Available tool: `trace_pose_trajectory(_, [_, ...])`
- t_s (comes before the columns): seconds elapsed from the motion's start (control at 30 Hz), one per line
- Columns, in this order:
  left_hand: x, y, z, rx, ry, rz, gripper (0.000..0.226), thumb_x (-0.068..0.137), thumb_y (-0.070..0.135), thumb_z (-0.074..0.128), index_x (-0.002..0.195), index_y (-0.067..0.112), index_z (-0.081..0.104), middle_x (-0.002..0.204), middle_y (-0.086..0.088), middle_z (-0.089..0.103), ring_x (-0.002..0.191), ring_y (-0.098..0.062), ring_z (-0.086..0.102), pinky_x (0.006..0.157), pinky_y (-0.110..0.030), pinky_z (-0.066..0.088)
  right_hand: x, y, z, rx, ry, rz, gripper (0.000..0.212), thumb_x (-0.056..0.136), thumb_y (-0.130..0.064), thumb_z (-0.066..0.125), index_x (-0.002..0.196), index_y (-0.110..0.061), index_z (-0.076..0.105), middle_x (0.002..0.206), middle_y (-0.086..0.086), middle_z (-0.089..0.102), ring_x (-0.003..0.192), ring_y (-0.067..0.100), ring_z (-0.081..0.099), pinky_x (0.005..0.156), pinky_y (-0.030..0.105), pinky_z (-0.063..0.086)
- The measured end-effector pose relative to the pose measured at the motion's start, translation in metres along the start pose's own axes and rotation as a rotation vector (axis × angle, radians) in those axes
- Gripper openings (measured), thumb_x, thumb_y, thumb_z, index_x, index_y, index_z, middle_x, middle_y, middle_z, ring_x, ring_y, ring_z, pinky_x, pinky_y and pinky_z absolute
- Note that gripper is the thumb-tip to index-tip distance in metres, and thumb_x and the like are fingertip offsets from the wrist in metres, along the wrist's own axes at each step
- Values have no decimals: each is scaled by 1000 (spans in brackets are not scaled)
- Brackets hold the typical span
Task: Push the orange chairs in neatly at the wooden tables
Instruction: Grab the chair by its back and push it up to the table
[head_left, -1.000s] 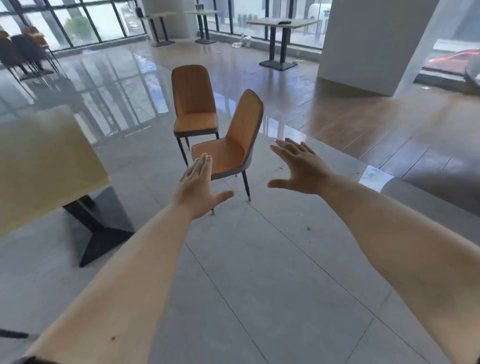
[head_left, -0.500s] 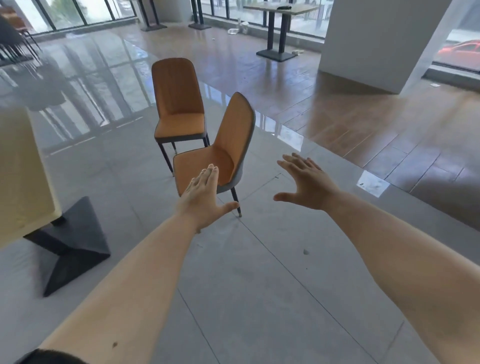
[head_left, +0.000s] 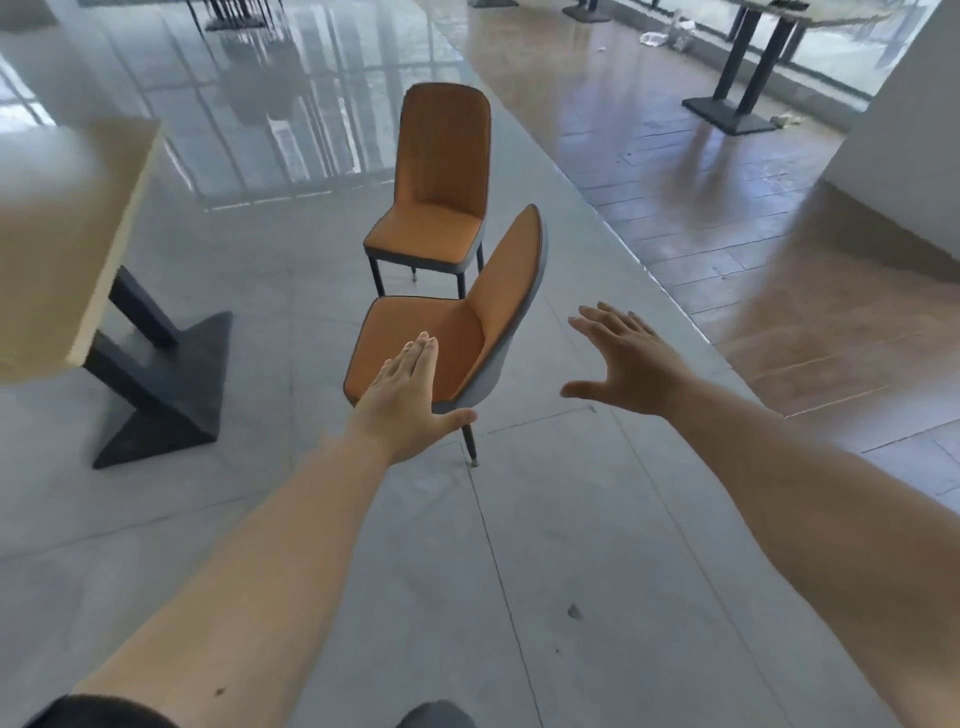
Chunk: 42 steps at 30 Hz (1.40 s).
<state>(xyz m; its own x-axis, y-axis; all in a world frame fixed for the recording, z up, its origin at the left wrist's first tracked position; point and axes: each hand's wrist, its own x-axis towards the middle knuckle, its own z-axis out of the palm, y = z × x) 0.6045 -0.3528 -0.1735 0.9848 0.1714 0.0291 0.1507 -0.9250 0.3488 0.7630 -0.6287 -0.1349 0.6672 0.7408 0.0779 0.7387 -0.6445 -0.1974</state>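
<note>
From my head camera, I am reaching both arms forward toward the nearer orange chair (head_left: 447, 338), which is standing out on the grey tiled floor (head_left: 545, 571), well apart from the wooden table (head_left: 67, 244) at my left. My left hand (head_left: 405, 400) is hovering in front of its seat, fingers straight and together, thumb spread out to the side, holding nothing; I cannot tell whether the fingertips are touching the seat. My right hand (head_left: 628, 364) is hanging in the air beside the chair's backrest, fingers apart and relaxed, also holding nothing. I judge I am spreading the hands this way to take the chair by two points, seat and back, so I can turn it and steer it toward the table rather than shove it crooked.

The chair is sitting side-on to me, its seat facing left toward the table. The farther orange chair (head_left: 436, 197) is standing just behind it, facing me, equally clear of the table, so both are waiting to be tucked in.

Counting: I am seeing two orange chairs and one wooden table close by on its dark angular base (head_left: 161, 395). Farther off, on the brown plank floor, one more table (head_left: 748, 62) is showing plainly, and other bases along the top edge are too cut off to count.
</note>
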Motion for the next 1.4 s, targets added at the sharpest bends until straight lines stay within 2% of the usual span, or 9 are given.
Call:
trace_pose_trajectory(0.1, [36,9,8,8,17,-67,118,69,92,33,154,16,1,163,-4,3,149,-19,2,117,-40,10,42,37,-5,-9,-34,-75,107,65,-84,40,150,-20,27,160,3,25,149,21,13,121,43,12])
trace_pose_trajectory(0.2, [78,7,17,20,38,-126,121,66,95,28,154,17,0,163,-4,4,149,-21,3,116,-40,10,82,67,-4,-25,-54,-134,108,65,-84,41,151,-20,26,160,4,24,149,21,12,122,44,12])
trace_pose_trajectory(0.37, [146,20,29,26,26,-202,112,74,84,40,154,16,0,163,-4,3,149,-21,3,117,-41,9,139,119,-9,-30,-103,-211,100,74,-75,53,151,-19,25,161,3,20,150,21,9,122,45,12])
trace_pose_trajectory(0.57, [216,49,38,70,47,-276,108,78,81,41,154,16,-1,163,-4,2,149,-21,2,117,-39,7,218,192,-18,-4,-125,-311,104,69,-81,43,151,-19,25,161,4,21,150,23,10,121,46,12])
trace_pose_trajectory(0.73, [261,76,56,103,129,-481,107,78,79,45,154,18,0,163,-4,5,149,-23,5,116,-41,12,295,248,-8,7,-126,-524,97,75,-74,55,150,-19,26,160,4,24,149,24,12,121,46,14])
trace_pose_trajectory(0.83, [276,106,71,80,202,-653,107,78,79,46,154,17,1,163,-4,6,148,-23,6,116,-42,14,336,273,-8,6,-166,-675,100,72,-79,48,150,-19,27,159,3,25,149,22,11,121,45,13])
trace_pose_trajectory(0.93, [284,145,89,55,172,-744,108,78,79,43,154,15,-1,163,-5,3,149,-22,2,117,-41,10,367,296,-12,-6,-213,-809,102,70,-82,44,150,-20,27,160,3,25,149,22,11,120,43,12])
trace_pose_trajectory(1.13, [311,168,101,34,193,-922,111,77,81,42,154,14,-1,163,-5,1,149,-21,1,117,-40,11,422,303,3,46,-227,-968,94,75,-70,60,149,-21,29,159,3,26,149,21,11,120,45,12])
trace_pose_trajectory(1.4, [385,174,119,-9,157,-979,110,80,77,45,153,12,-3,163,-6,-2,149,-20,-1,118,-39,7,477,340,24,60,-269,-1067,97,73,-77,53,150,-24,25,160,-1,22,149,19,9,117,39,7])
